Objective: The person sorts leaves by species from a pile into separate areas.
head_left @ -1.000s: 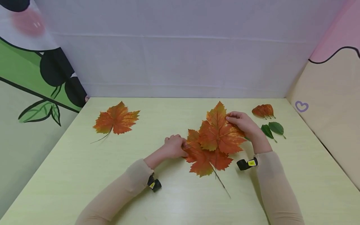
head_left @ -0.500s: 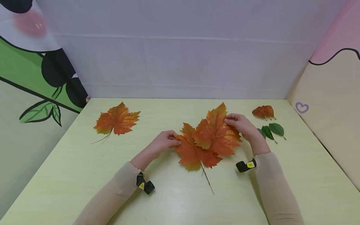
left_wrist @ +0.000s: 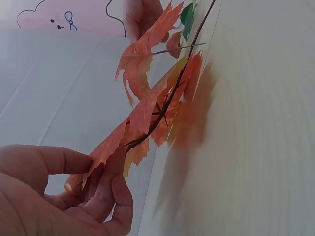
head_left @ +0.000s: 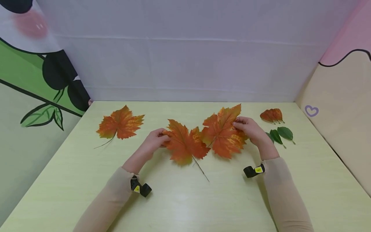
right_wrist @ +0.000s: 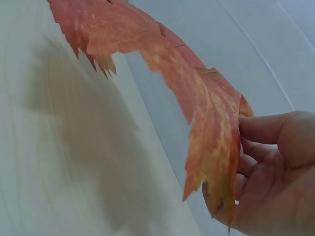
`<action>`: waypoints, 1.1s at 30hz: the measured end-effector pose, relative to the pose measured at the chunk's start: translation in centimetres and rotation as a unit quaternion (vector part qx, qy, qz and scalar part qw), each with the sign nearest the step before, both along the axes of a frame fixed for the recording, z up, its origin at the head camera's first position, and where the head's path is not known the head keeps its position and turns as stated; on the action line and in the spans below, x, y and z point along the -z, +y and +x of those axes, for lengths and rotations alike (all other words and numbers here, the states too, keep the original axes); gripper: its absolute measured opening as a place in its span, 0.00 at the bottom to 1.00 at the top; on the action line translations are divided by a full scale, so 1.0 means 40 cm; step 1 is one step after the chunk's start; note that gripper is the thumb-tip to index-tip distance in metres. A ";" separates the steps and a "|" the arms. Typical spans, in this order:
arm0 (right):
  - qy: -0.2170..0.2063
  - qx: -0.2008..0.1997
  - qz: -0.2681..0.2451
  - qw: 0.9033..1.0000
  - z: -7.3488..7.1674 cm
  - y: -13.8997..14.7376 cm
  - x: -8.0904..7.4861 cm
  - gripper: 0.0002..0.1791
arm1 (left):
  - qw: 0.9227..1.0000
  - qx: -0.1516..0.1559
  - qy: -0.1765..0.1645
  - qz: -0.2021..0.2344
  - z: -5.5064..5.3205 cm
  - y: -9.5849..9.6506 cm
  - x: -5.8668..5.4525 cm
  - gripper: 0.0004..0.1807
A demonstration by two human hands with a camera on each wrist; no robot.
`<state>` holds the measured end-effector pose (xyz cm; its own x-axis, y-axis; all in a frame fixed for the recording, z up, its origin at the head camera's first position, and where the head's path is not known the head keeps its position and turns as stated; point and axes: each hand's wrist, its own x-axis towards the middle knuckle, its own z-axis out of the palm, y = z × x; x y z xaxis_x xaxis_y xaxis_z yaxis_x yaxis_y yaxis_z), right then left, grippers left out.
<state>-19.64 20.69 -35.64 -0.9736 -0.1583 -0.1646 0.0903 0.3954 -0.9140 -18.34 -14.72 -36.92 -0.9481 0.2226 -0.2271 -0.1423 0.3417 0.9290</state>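
My left hand point(head_left: 153, 141) pinches the left edge of an orange maple leaf point(head_left: 181, 143) whose dark stem slants down to the right. In the left wrist view, thumb and fingers close on that leaf's edge point(left_wrist: 106, 147), and its shadow falls on the table beneath. My right hand point(head_left: 250, 129) pinches the right edge of a second orange maple leaf point(head_left: 229, 138), streaked yellow. The right wrist view shows this leaf point(right_wrist: 167, 64) held off the table, its lobes drooping. Where the two leaves meet, the left one overlaps the right one's stem in the head view.
A third orange maple leaf point(head_left: 120, 122) lies at the back left of the pale table point(head_left: 185, 206). At the back right lie several small reddish-brown leaves point(head_left: 271, 115), with green leaves point(head_left: 285, 132) in front, partly behind the right wrist. A pale cloth wall point(head_left: 185, 64) rises behind the table.
The left hand has moved left and slightly away from the person with its leaf, drawing it out from the other, which it overlapped. The right hand stays nearly in place; its leaf has tilted.
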 end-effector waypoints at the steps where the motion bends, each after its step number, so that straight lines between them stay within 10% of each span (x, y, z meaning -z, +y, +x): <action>1: 0.000 0.001 -0.001 1.000 0.000 0.001 0.000 0.15 | 1.000 -0.005 0.000 0.002 -0.002 -0.008 -0.001 0.05; 21: -0.014 0.032 -0.024 0.999 0.003 -0.001 0.007 0.19 | 0.999 -0.036 -0.004 -0.018 -0.044 -0.141 -0.005 0.06; 33: -0.006 0.033 -0.001 0.999 0.001 -0.012 0.014 0.18 | 0.996 -0.039 0.001 -0.077 -0.114 -0.190 -0.056 0.26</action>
<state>-19.60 20.22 -36.20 -0.9796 -0.0950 -0.1770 0.1276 0.3863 -0.9135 -22.91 -22.33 -34.67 -0.9616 0.1109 -0.2512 -0.1723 0.4683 0.8666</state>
